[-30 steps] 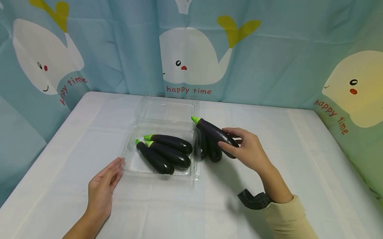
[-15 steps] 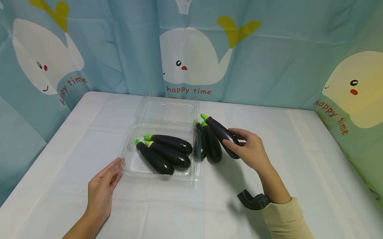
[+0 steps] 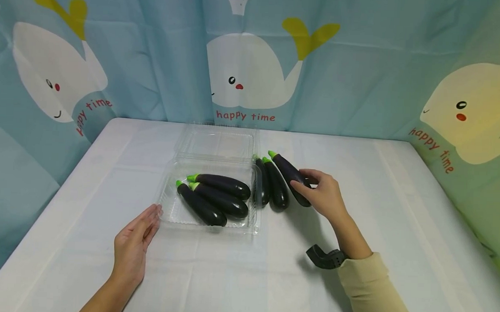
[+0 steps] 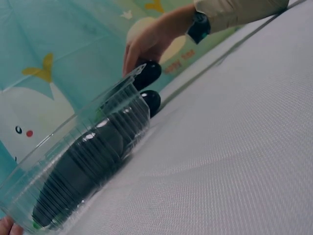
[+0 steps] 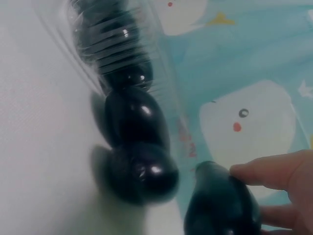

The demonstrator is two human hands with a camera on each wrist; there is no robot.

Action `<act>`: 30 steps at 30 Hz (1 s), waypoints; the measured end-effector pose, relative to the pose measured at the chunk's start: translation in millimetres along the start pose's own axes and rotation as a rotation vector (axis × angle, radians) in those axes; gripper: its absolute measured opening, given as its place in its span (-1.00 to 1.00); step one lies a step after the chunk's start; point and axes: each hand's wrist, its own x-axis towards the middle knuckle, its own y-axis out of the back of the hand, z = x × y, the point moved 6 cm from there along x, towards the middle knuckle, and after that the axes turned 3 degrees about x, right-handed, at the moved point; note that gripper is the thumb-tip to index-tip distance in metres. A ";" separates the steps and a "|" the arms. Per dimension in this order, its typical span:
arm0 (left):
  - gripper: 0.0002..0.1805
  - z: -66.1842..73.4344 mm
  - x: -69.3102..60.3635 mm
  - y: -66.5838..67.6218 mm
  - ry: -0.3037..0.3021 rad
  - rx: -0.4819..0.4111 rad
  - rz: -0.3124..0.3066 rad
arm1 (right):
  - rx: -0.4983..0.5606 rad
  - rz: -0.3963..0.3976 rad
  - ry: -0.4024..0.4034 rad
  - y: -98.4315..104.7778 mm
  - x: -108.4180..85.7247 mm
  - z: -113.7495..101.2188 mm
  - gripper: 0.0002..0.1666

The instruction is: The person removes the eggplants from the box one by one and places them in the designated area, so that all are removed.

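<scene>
A dark purple eggplant (image 3: 289,175) with a green stem is pinched between the thumb and fingers of my right hand (image 3: 325,193). The left wrist view shows this eggplant raised off the table. Two more eggplants (image 3: 276,184) lie side by side just left of it, against the container's right side. Inside the clear plastic container (image 3: 171,213) lie three eggplants (image 3: 219,201), stems toward the left. My left hand (image 3: 132,248) rests its nearly straight fingers against the container's left front edge; only its fingertips (image 4: 10,227) show in the left wrist view.
The container's clear lid (image 3: 217,143) lies folded back behind it. A white cloth covers the table (image 3: 213,274). Behind and at the sides hangs a blue-green curtain (image 3: 163,43) with printed whales.
My right hand has moved slightly right with the eggplant, drawing it away from the two lying beside the container, which now show fully. My left hand and the container stay in place.
</scene>
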 end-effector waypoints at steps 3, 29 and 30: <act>-0.54 -0.6 0.4 0.0 0.005 -0.004 0.005 | -0.014 0.016 -0.005 -0.3 1.0 2.9 -0.45; -0.55 -1.1 1.0 1.0 -0.004 0.011 0.014 | 0.001 0.013 -0.128 -17.5 7.8 32.1 -0.41; -0.56 -1.4 1.2 1.1 -0.003 0.009 0.015 | -0.001 0.014 -0.129 -18.1 7.7 32.2 -0.40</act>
